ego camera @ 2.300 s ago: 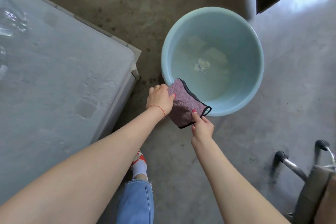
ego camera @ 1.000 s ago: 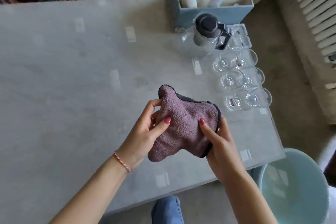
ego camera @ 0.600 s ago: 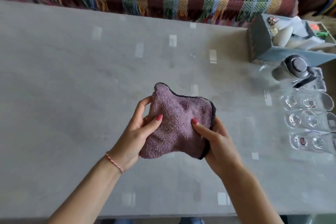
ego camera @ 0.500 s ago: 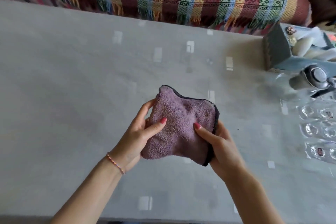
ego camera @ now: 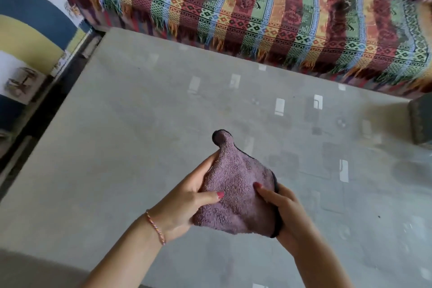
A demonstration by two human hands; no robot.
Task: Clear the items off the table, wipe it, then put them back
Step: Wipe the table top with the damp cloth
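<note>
I've got the purple cloth (ego camera: 236, 196) pinched between left hand (ego camera: 184, 203) and right hand (ego camera: 287, 215) above the table (ego camera: 117, 147); I'd fold it flat and wipe in overlapping strokes.

View swung left — glasses, kettle gone; cloth (ego camera: 236, 192) corner now peaked.

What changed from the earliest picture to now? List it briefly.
The purple cloth went from the basin's rim to above the grey table; the view then swung left, so the glasses and kettle left the frame. Left hand and right hand still grip the cloth.
</note>
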